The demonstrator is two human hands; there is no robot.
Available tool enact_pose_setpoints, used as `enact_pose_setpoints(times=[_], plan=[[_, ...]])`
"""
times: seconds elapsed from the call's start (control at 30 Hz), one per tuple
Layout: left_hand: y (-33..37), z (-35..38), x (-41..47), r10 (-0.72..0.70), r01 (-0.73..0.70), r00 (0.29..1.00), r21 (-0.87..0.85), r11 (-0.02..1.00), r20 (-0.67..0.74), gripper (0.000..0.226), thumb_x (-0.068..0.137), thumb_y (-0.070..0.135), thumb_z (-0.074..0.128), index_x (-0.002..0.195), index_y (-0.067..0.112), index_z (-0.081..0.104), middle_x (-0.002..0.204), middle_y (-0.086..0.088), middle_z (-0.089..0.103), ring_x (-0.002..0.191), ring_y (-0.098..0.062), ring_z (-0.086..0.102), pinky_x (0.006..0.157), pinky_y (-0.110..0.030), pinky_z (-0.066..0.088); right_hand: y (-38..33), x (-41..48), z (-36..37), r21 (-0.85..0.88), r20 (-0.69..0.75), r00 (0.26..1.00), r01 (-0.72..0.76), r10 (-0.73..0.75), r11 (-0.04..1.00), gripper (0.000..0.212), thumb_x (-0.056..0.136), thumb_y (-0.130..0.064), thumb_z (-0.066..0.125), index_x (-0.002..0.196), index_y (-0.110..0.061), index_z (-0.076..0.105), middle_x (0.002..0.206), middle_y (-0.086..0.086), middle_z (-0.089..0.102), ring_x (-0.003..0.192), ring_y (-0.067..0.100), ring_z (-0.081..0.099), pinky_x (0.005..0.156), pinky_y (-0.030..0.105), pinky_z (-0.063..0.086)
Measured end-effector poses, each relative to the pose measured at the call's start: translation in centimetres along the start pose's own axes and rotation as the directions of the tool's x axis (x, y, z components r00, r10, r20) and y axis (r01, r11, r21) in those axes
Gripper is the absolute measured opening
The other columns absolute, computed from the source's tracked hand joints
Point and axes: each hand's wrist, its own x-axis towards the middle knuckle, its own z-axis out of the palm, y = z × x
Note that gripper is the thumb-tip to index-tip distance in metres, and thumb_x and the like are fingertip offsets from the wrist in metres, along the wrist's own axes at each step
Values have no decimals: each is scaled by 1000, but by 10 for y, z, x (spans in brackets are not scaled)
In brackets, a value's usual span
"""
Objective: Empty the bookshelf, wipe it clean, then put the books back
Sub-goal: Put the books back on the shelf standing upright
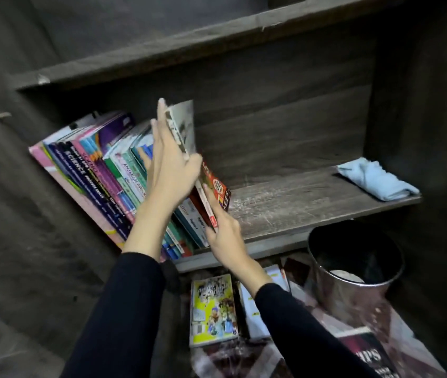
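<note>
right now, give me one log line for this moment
left grip: pinches book top | right grip: holds book bottom | book: at row's right end | cloth: shelf, right end

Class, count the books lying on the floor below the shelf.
3: a yellow comic left, a white book partly under the right sleeve, a dark book at the bottom right. Others may be hidden.

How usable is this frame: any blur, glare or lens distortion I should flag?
Head view: dim overall, the corners dark; motion blur on the left hand and the book it holds; the shelf board slants across the frame; soft sheen on the metal bin.
</note>
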Motion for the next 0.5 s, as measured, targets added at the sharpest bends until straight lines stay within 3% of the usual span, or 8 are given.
enact_pose_setpoints(times=[0.07,0.17,0.27,0.37,0.43,0.5], plan=[[-20,2,-3,7,-2,999,145,989,-35,89,88,25,53,151,14,-9,160,-4,-3,146,-20,-5,113,-46,-14,12,5,4,-13,85,996,10,-9,1000,95,82,13,49,143,-50,11,152,-1,34,140,16,33,106,16,26],[-37,7,-6,34,-9,995,260,966,-91,89,88,35,56,150,7,-1,159,-8,4,146,-20,-3,114,-37,-14,26,14,8,28,167,985,-39,34,999,100,85,13,49,136,-64,10,156,-9,24,141,12,29,105,19,27],[-42,11,-3,98,-56,991,380,923,-91,89,83,42,62,148,4,14,157,-7,16,146,-20,2,113,-36,-14,36,21,7,36,187,978,-103,94,994,99,86,7,52,135,-68,10,158,-9,18,125,9,45,108,41,33],[-43,10,-3,141,-97,987,418,903,-76,89,77,47,69,145,10,26,154,-6,26,145,-21,12,114,-37,-10,43,27,1,-60,296,939,-168,178,984,97,86,3,54,142,-60,6,160,-11,6,144,19,15,114,58,17],[-43,4,-1,153,-116,987,450,886,-46,91,72,55,70,143,14,31,150,-4,34,142,-21,22,115,-40,0,50,32,-7,-27,435,876,-217,207,976,107,81,7,58,143,-59,0,159,-13,-5,146,19,3,114,52,22],[-41,-6,2,140,-132,990,473,871,19,95,69,64,68,143,18,30,149,-3,36,140,-20,26,115,-40,2,60,37,-18,-27,544,803,-274,244,961,115,74,10,65,146,-53,2,159,-12,-6,145,17,6,112,43,30]])
